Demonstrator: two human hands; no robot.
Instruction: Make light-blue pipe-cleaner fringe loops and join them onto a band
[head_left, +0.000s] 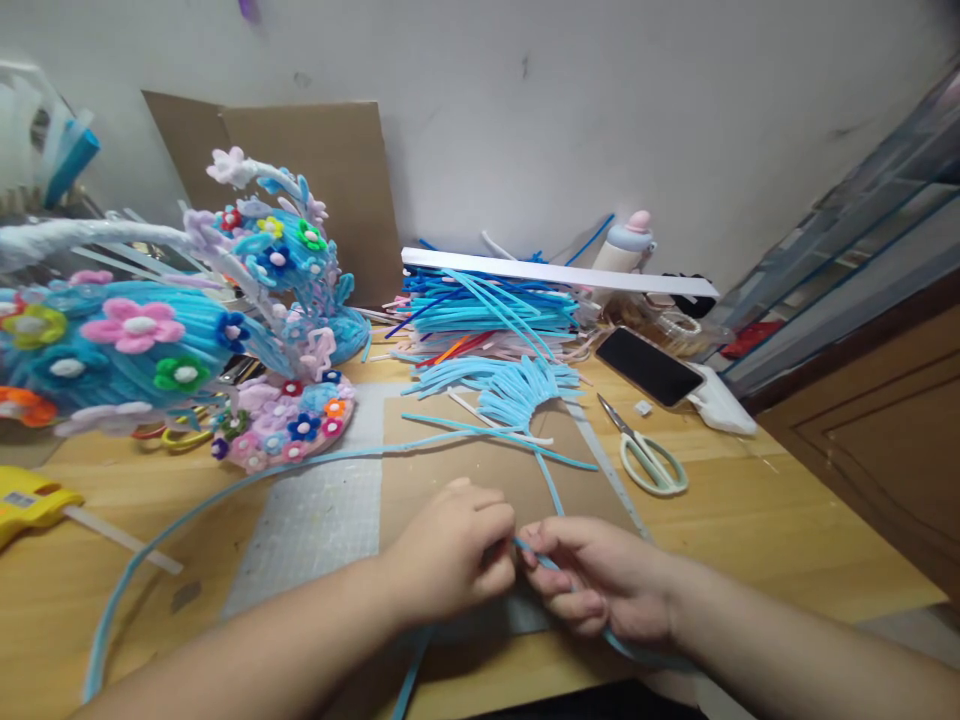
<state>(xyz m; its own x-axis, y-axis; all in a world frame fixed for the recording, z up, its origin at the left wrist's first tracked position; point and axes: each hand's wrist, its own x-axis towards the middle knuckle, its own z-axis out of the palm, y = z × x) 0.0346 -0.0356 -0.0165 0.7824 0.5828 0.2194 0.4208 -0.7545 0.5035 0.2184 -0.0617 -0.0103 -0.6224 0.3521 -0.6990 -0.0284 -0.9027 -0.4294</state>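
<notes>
Over the brown cardboard sheet [420,480], my left hand [461,550] is closed, its fingers curled at the end of a light blue pipe cleaner. Close beside it, my right hand [600,580] has that pipe cleaner [547,563] between thumb and fingers, and the strand runs down past the palm. Beyond my hands lies a fanned bundle of light blue loops [517,393], with loose blue strands and a white one around it. A long light blue strand [195,512] curves from the bundle to the lower left.
Flower-covered blue pipe-cleaner pieces [127,345] stand at the left, near a yellow glue gun [34,500]. Stacked pipe cleaners [487,310] lie at the back. Scissors [652,463], a phone [649,365] and a bottle [626,245] are on the right. A cutting mat [322,520] lies under the cardboard.
</notes>
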